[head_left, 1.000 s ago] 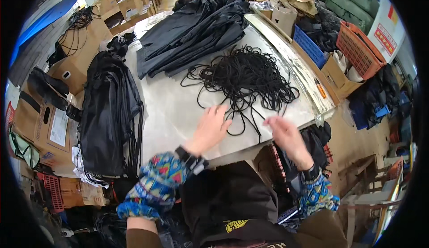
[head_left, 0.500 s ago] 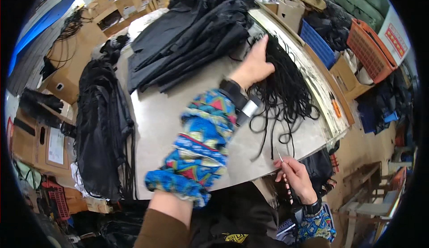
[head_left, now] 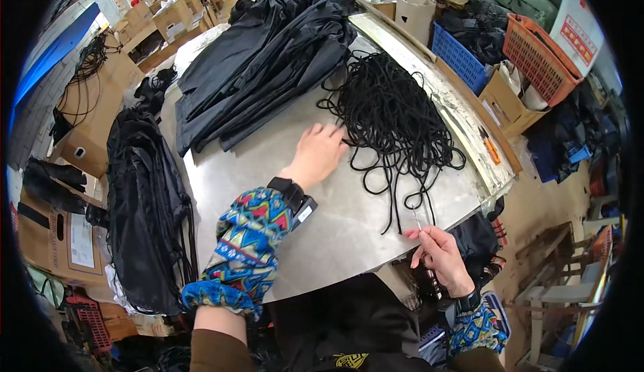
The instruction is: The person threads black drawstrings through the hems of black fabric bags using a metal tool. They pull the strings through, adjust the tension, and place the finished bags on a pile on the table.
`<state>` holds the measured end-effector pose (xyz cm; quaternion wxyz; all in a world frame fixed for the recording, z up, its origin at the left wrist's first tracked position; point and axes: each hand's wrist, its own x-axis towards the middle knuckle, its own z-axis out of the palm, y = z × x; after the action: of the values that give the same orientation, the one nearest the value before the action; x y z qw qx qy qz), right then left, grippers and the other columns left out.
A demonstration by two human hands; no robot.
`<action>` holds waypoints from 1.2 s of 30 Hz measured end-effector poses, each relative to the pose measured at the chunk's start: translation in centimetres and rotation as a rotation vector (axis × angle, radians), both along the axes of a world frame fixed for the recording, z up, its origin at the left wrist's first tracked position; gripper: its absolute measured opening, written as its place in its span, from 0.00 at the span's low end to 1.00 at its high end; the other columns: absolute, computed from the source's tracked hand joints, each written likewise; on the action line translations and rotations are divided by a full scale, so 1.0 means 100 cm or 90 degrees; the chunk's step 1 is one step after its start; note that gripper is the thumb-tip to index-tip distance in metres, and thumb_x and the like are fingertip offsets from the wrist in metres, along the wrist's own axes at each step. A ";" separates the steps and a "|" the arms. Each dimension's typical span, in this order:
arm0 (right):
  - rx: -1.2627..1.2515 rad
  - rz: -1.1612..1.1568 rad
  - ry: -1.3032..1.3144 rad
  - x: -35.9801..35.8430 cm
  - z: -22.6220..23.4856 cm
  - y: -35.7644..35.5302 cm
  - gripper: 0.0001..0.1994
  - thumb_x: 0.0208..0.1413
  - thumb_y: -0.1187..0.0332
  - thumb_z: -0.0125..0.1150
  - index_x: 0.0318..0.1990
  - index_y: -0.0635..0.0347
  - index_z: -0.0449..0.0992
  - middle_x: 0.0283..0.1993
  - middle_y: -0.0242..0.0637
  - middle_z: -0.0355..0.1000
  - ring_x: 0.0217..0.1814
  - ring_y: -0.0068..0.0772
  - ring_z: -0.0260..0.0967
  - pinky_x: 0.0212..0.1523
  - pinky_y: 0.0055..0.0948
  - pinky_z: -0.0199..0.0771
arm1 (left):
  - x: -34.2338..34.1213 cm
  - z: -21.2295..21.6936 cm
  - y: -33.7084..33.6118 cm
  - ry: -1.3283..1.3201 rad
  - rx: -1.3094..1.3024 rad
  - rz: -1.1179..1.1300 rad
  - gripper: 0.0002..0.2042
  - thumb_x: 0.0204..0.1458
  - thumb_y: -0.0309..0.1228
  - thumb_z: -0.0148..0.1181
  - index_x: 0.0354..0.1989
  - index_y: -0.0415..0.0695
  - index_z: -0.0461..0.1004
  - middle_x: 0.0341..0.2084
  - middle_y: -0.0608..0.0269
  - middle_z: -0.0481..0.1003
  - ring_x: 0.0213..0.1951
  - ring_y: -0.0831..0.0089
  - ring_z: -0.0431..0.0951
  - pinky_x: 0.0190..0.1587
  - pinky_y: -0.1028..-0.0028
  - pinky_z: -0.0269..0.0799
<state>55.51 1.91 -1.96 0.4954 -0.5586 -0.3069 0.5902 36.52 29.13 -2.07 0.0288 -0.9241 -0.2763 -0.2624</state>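
Observation:
My left hand (head_left: pixel 318 153) is over the pale tabletop (head_left: pixel 322 231), at the left edge of a tangled heap of black cords (head_left: pixel 396 110). Its fingers point away from me, slightly apart, with nothing seen in them; the fingertips are close to a cord, and I cannot tell if they touch it. At the table's near right edge, my right hand (head_left: pixel 443 254) pinches a thin metal needle-like tool (head_left: pixel 417 220) that points up, beside the hanging cord ends. Black fabric pieces (head_left: pixel 261 77) lie piled beyond my left hand.
More black fabric with cords (head_left: pixel 144 211) hangs over the table's left edge. Orange-handled snips (head_left: pixel 491 147) lie on the right rim. Beyond that stand a blue crate (head_left: pixel 459 58), an orange basket (head_left: pixel 542 59) and a cardboard box (head_left: pixel 508 107). A wooden stool (head_left: pixel 543 271) is at right.
My left hand has come back from the top of the cord heap, toward me and to the left. My right hand still holds the thin tool in nearly the same place.

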 end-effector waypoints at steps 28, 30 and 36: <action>0.125 -0.051 -0.793 0.009 0.030 0.013 0.06 0.56 0.74 0.52 0.36 0.64 0.74 0.36 0.45 0.67 0.32 0.47 0.69 0.32 0.37 0.68 | -0.133 0.080 -0.046 -0.877 -0.908 -0.362 0.08 0.63 0.32 0.43 0.45 0.45 0.65 0.20 0.73 0.65 0.24 0.78 0.67 0.36 0.72 0.66; 0.125 -0.025 -0.801 0.009 0.026 0.015 0.05 0.56 0.73 0.52 0.35 0.63 0.74 0.37 0.46 0.68 0.36 0.50 0.69 0.35 0.39 0.68 | -0.166 0.100 -0.055 -0.910 -1.033 -0.701 0.09 0.63 0.36 0.41 0.44 0.45 0.65 0.17 0.75 0.61 0.19 0.82 0.61 0.25 0.77 0.58; 0.267 -0.059 -0.645 0.031 0.034 0.030 0.06 0.59 0.73 0.50 0.35 0.63 0.74 0.39 0.41 0.70 0.39 0.39 0.71 0.40 0.33 0.70 | -0.192 0.167 -0.126 -0.889 -0.798 -1.074 0.03 0.53 0.24 0.52 0.29 0.39 0.67 0.12 0.58 0.72 0.08 0.77 0.61 0.07 0.80 0.48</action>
<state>58.58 4.93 1.42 0.4120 -0.6752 -0.5929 0.1512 17.34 16.56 14.63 -0.7415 -0.3324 0.3652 -0.4543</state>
